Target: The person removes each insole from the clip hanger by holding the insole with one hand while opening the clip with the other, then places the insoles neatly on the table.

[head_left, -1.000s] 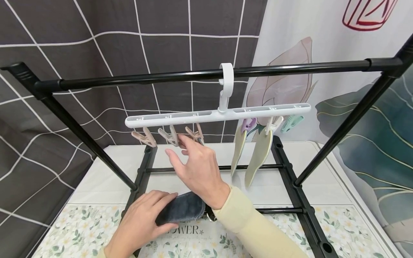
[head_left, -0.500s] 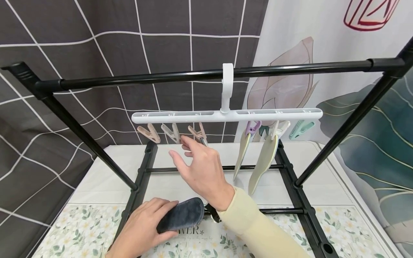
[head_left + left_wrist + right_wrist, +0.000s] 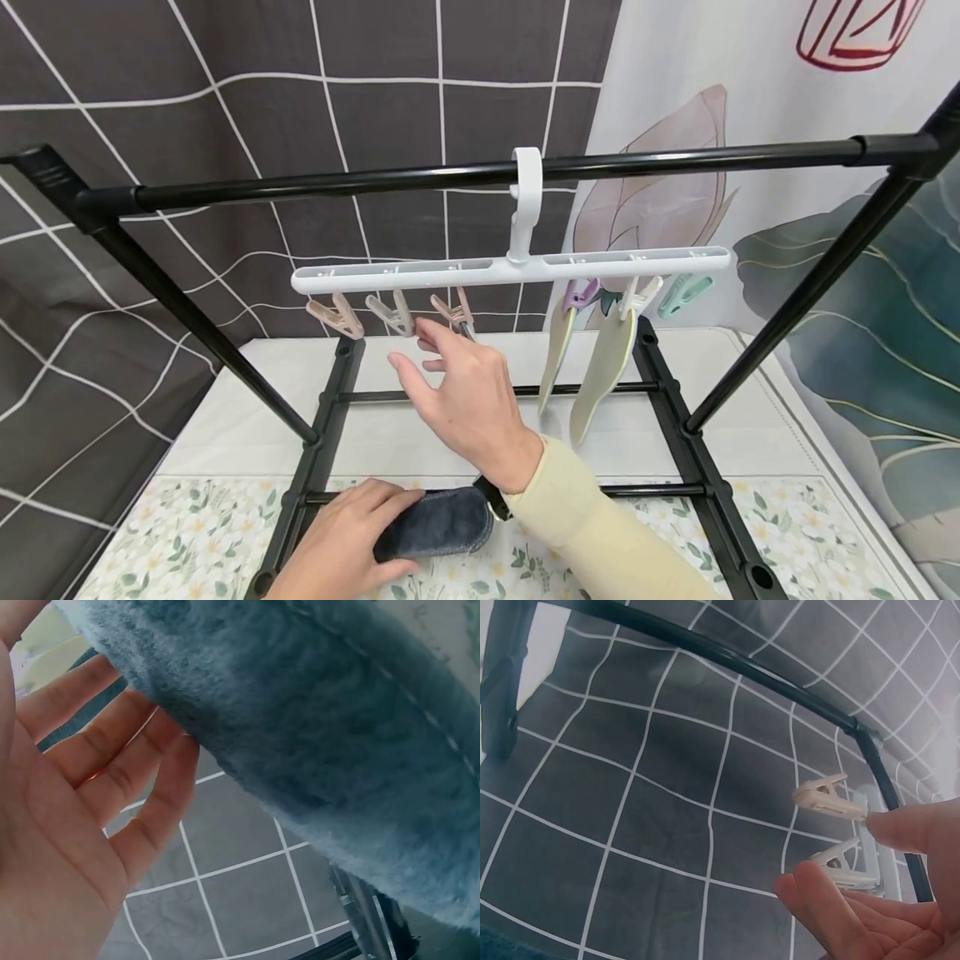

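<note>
My left hand holds a dark blue-grey insole low over the front of the rack; the left wrist view shows its fuzzy face and a stitched edge. Bent fingers curl up against that edge. My right hand is raised below the white hanger, thumb and fingers apart, nothing held between them. Closest to its fingertips are a grey clothespin and a peach clothespin; whether they touch is unclear. Another pinkish clothespin hangs at the left end.
Two pale green insoles hang from a purple and a white clothespin on the right; a mint clothespin is beyond. The hanger hooks over the black rack bar. Below lies a floral mat; a dark grid curtain hangs behind.
The hanger swung right, then back left. My left hand and the dark insole have shifted down and slightly right. The right hand has barely moved.
</note>
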`<state>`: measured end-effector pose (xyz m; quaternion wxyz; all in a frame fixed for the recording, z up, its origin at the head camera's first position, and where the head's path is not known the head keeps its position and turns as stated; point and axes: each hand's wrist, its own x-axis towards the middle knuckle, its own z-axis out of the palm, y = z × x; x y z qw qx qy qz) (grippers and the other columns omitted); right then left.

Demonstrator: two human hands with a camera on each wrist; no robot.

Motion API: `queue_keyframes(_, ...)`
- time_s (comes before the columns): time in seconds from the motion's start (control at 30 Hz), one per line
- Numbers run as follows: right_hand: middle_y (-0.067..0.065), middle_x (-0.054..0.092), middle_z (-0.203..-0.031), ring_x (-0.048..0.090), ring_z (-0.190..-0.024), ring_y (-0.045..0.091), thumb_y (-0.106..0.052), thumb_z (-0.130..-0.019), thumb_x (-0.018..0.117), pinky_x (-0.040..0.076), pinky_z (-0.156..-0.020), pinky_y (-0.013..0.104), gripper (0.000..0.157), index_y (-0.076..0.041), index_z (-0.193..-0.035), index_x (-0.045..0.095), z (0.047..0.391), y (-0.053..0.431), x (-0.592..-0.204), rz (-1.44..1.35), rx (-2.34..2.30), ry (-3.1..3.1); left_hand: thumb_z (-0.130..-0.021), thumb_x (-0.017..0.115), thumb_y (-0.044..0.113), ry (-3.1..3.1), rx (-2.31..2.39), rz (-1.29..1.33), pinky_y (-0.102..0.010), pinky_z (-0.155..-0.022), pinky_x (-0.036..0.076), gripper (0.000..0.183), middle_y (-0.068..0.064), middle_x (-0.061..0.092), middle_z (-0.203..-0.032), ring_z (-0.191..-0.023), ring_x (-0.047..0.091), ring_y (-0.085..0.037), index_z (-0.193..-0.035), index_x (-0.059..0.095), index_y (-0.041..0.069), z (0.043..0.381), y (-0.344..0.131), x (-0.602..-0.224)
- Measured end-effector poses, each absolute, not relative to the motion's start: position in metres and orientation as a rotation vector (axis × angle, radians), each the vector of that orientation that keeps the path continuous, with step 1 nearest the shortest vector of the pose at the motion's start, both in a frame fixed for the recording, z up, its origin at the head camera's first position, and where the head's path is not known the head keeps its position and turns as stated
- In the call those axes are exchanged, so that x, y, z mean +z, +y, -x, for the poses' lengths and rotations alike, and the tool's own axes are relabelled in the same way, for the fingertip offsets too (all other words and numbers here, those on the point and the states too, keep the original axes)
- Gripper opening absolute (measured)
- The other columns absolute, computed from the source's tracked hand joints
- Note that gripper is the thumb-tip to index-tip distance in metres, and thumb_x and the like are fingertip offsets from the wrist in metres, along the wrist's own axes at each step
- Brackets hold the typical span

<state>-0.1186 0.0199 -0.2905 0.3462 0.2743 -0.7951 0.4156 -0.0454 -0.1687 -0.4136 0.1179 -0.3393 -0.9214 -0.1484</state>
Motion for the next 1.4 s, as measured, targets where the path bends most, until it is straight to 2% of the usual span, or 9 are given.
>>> queue_keyframes(0.1,0.006,0.069,-0.096,0.066,-0.083,0.009,-0.024,-0.085,0.067,0.051,-0.066,0.014,0.032,-0.002,-0.108,0.064,0.118,0.02,-0.291,-0.714,1.069,-2.063,-0.067,0.072,0.06,-2.799,-0.435,0.991,-0.033,-0.077,0.05,0.065,0.012,0.056,-0.11,-0.097,0.055,-0.008,-0.12,0.061,0.023,0.043,-0.169,-0.415)
queue_keyframes(0.3,0.005,0.069,-0.097,0.067,-0.073,0.007,-0.027,-0.086,0.065,0.051,-0.063,0.014,0.034,-0.003,-0.11,0.063,0.118,0.02,-0.292,-0.706,1.052,-2.076,-0.072,0.067,0.061,-2.936,-0.396,1.017,-0.037,-0.081,0.049,0.064,0.01,0.057,-0.111,-0.098,0.055,-0.012,-0.124,0.058,0.024,0.041,-0.17,-0.418)
queue_keyframes(0.7,0.006,0.069,-0.097,0.067,-0.073,0.008,-0.027,-0.087,0.065,0.051,-0.061,0.013,0.034,-0.002,-0.11,0.062,0.117,0.02,-0.294,-0.711,1.056,-2.076,-0.071,0.064,0.063,-3.035,-0.361,1.046,-0.042,-0.087,0.046,0.067,0.007,0.057,-0.114,-0.103,0.054,-0.015,-0.125,0.057,0.023,0.043,-0.162,-0.426)
queue_keyframes(0.87,0.006,0.069,-0.097,0.067,-0.075,0.008,-0.027,-0.087,0.065,0.051,-0.063,0.013,0.033,-0.003,-0.11,0.062,0.118,0.02,-0.295,-0.72,1.057,-2.074,-0.072,0.061,0.064,-3.043,-0.303,1.063,-0.04,-0.086,0.048,0.066,0.006,0.058,-0.114,-0.103,0.054,-0.015,-0.123,0.059,0.021,0.043,-0.157,-0.428)
queue_keyframes(1.17,0.007,0.068,-0.1,0.067,-0.078,0.01,-0.025,-0.086,0.065,0.052,-0.065,0.014,0.033,-0.002,-0.11,0.063,0.117,0.02,-0.295,-0.724,1.073,-2.076,-0.068,0.074,0.054,-3.014,-0.168,1.123,-0.034,-0.083,0.05,0.065,-0.002,0.062,-0.109,-0.099,0.059,-0.02,-0.118,0.062,0.014,0.044,-0.147,-0.437)
queue_keyframes(1.4,0.007,0.068,-0.1,0.068,-0.073,0.009,-0.024,-0.087,0.064,0.051,-0.065,0.013,0.033,-0.001,-0.111,0.062,0.117,0.021,-0.296,-0.726,1.057,-2.084,-0.065,0.074,0.054,-3.052,-0.213,1.082,-0.032,-0.081,0.051,0.069,-0.002,0.063,-0.107,-0.098,0.06,-0.02,-0.118,0.062,0.012,0.047,-0.143,-0.44)
